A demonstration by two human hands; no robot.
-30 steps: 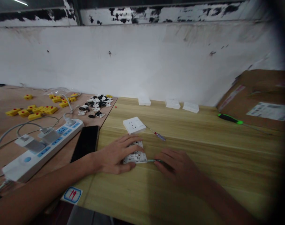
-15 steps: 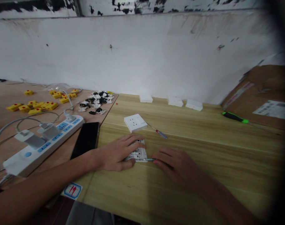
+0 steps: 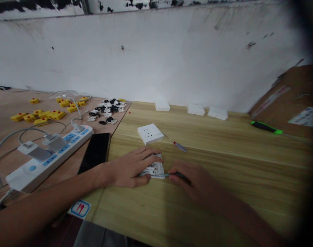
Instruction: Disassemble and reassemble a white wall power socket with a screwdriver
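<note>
A white wall socket panel [image 3: 158, 168] lies on the wooden table with its inner side facing up. My left hand [image 3: 133, 167] rests over it, fingers across the top and thumb at the near edge, holding it down and hiding its left part. My right hand [image 3: 191, 176] is closed around a screwdriver [image 3: 181, 176]. The thin metal shaft points left along the panel's near edge; whether its tip touches a screw I cannot tell. Just beyond stands a second white wall socket [image 3: 150, 133], slotted face up. A small screwdriver with a clear handle [image 3: 179, 146] lies beside it.
A power strip [image 3: 56, 154] with plugged chargers and a black phone [image 3: 94, 152] lie on the left. Behind them are yellow parts [image 3: 44, 115] and black-and-white pieces [image 3: 111, 108]. White socket pieces [image 3: 196, 109] line the wall. A green-black screwdriver [image 3: 266, 127] lies by a cardboard box [image 3: 287, 99].
The view has shifted slightly, moving most things a little to the right. Both hands keep nearly the same hold, with the screwdriver still at the panel's near edge.
</note>
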